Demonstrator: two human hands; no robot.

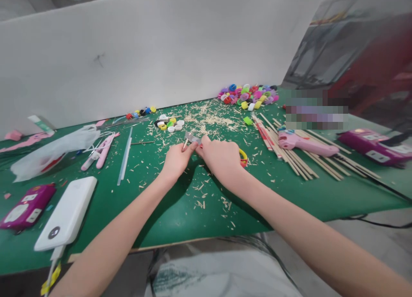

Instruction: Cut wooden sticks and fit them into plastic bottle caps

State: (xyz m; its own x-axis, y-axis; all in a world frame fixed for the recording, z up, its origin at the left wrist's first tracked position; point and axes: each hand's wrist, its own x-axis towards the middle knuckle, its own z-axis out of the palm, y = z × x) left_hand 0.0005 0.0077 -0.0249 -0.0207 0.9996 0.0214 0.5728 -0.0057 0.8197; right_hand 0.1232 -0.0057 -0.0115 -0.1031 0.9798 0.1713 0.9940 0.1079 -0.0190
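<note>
My left hand pinches a thin wooden stick over the green table. My right hand is closed round a utility knife whose yellow and red handle end pokes out behind the palm. The knife's grey blade lies against the stick's tip. Both hands meet at the table's middle, above a scatter of wood shavings.
Wooden sticks and a pink glue gun lie right, a purple box beyond. Coloured bottle caps are piled at the back. Left: a white power bank, a magenta box, a plastic bag, a clear glue stick.
</note>
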